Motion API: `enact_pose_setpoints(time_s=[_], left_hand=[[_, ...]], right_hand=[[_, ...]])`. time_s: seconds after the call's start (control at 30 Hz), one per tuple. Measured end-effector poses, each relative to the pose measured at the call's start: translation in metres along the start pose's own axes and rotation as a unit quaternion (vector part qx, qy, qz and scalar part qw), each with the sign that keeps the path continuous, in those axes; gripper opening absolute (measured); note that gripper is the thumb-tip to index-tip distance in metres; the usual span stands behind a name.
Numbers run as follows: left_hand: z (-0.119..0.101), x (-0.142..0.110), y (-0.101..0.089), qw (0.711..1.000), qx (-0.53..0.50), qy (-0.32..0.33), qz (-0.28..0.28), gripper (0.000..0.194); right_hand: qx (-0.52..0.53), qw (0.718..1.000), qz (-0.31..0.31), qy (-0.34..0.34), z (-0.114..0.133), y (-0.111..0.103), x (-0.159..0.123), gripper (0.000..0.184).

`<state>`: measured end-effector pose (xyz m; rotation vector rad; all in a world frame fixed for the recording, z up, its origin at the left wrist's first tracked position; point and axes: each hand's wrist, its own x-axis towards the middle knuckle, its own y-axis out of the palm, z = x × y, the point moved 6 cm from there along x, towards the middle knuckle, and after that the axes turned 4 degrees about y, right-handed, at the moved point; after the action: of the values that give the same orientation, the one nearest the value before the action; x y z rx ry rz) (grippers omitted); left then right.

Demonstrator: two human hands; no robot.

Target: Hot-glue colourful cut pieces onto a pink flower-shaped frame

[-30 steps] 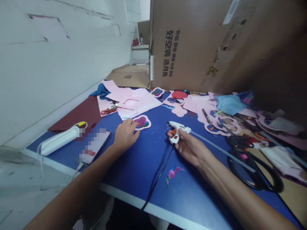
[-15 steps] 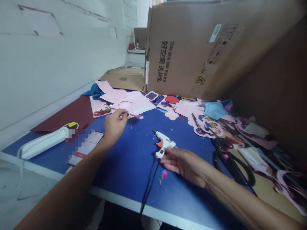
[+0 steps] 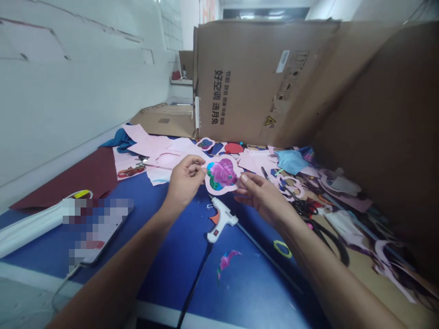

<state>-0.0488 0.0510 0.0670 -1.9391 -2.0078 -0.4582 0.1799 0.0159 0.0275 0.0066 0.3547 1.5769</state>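
Along the near edge of the blue table (image 3: 164, 274): a black cord (image 3: 194, 288) hangs over the rim and runs up to the glue gun (image 3: 222, 217).
Arms: both come up from the near side and lean in toward each other; the right one hides some of the mess behind it.
Curved shiny scrap (image 3: 224, 262): near the cord, on its right.
Yellow ring (image 3: 282, 249): flat, just beside the right arm.
Phone (image 3: 108, 230): near the left edge, its screen too blurry to read.
White bar (image 3: 37, 221): left of the phone, cut off by the view.
Glue gun: lying down, let go, with a long stick out of its back.
Left hand (image 3: 185, 185): thumb and finger pinch the left rim of the flower (image 3: 222, 176); the other fingers curl.
Right hand (image 3: 265, 198): thumb on top, fingers under, nipping the right rim.
Flower: held up between the two hands, which are apart, just past the gun's tip.
Pink papers (image 3: 151, 148): a messy pile toward the far left corner.
Big box (image 3: 250, 87): stands past the far edge.
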Motion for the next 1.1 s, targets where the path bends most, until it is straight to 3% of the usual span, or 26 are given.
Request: enact_pose_setpoints(time_s=[0.13,0.23,0.37,0.5,0.8,1.1], left_hand=[[0.005,-0.010,0.025,0.998,-0.036,-0.036,0.029,0.032],[0.018,-0.018,0.033,0.994,-0.057,-0.083,0.033,0.035],[0.034,-0.027,0.042,0.986,-0.048,-0.137,0.085,0.043],[0.041,-0.033,0.044,0.976,-0.080,-0.178,0.097,0.050],[0.050,-0.047,0.047,0.970,-0.096,-0.199,0.104,0.054],[0.043,-0.041,0.038,0.966,-0.130,-0.205,0.091,0.050]], right_hand=[[-0.018,0.999,-0.011,-0.038,-0.004,0.003,0.003,0.059],[-0.029,0.997,-0.040,-0.060,-0.005,-0.001,-0.003,0.057],[-0.033,0.996,-0.059,-0.060,-0.006,-0.008,-0.010,0.056],[-0.026,0.997,-0.063,-0.048,-0.010,-0.009,-0.011,0.056],[-0.037,0.996,-0.069,-0.039,-0.021,-0.013,-0.010,0.056],[-0.055,0.994,-0.069,-0.067,-0.015,-0.010,-0.013,0.053]])
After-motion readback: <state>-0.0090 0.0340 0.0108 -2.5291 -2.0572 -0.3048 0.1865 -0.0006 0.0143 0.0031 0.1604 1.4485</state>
